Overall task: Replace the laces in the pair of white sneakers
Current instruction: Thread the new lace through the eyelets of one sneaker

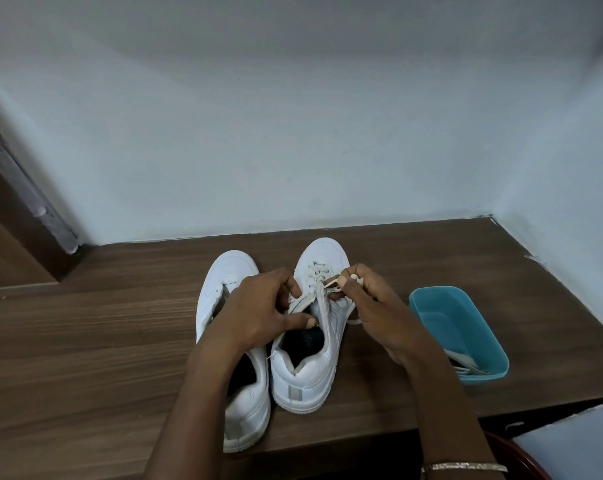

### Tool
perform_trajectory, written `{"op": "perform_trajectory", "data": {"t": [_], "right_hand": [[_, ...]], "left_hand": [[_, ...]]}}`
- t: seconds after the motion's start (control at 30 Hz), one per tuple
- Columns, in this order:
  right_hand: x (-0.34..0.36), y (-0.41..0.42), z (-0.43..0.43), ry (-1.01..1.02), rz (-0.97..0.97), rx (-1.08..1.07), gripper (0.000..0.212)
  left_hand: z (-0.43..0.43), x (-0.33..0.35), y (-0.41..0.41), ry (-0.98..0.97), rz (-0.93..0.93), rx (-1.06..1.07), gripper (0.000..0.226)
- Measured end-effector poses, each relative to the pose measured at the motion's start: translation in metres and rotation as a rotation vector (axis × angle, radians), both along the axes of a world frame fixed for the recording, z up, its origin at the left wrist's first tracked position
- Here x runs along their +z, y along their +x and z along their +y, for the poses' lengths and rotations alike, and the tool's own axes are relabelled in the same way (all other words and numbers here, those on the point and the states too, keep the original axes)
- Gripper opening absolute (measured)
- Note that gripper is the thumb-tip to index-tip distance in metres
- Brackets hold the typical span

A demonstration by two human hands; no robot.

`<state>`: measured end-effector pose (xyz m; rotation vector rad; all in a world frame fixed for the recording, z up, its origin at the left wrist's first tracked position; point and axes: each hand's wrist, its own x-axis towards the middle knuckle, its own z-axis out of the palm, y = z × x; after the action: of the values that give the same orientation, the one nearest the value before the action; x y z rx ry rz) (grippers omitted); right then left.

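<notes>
Currently the right hand [366, 299] pinches a white lace [330, 283] between thumb and forefinger, with the remaining fingers curled beneath. The pinched section runs from the eyelet rows of the sneaker on the right [324, 252] out toward that hand, and a loose loop of the same lace hangs beside the shoe's outer edge, just under the hand. A thin bracelet [463, 466] sits on the right wrist.

The left hand [258, 306] grips the same sneaker at its opening: the fingers curl over the inner eyelet flap and the thumb presses near the top of the tongue. The forearm crosses above the sneaker on the left [232, 268] and hides most of its middle.

Both sneakers stand upright on the table [120, 323], side by side and touching along their inner edges, toes pointing away from the person toward the wall [293, 133]. The sneaker on the right is laced across its front eyelets; its heel shows a grey tab.

To the right of the shoes, apart from them, a teal tub [442, 313] rests on the table. Spare white laces [466, 365] lie in its near end. The brown wood-grain table meets the pale wall at the back and on the right. A red curved object [522, 455] shows at the lower right edge, below table level; what it is cannot be told.
</notes>
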<state>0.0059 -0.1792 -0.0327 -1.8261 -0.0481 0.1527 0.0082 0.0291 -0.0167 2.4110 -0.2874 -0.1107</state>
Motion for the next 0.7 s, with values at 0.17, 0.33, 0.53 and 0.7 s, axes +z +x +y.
{"op": "perform_trajectory", "data": {"t": [0.17,0.33,0.53,0.7], "right_hand": [[0.0,0.0,-0.001,-0.005,-0.014,-0.015,0.019],[0.0,0.0,-0.003,-0.007,-0.026,0.01,0.019],[-0.003,0.0,-0.003,0.0,-0.041,0.021,0.019],[-0.002,0.0,-0.001,0.015,-0.026,0.041,0.018]], "left_hand": [[0.008,0.005,-0.002,-0.234,0.154,-0.002,0.023],[0.007,0.002,0.001,-0.203,0.193,0.012,0.016],[0.0,0.001,-0.001,-0.173,0.256,0.021,0.03],[-0.003,0.001,0.0,-0.302,0.396,0.028,0.023]]}}
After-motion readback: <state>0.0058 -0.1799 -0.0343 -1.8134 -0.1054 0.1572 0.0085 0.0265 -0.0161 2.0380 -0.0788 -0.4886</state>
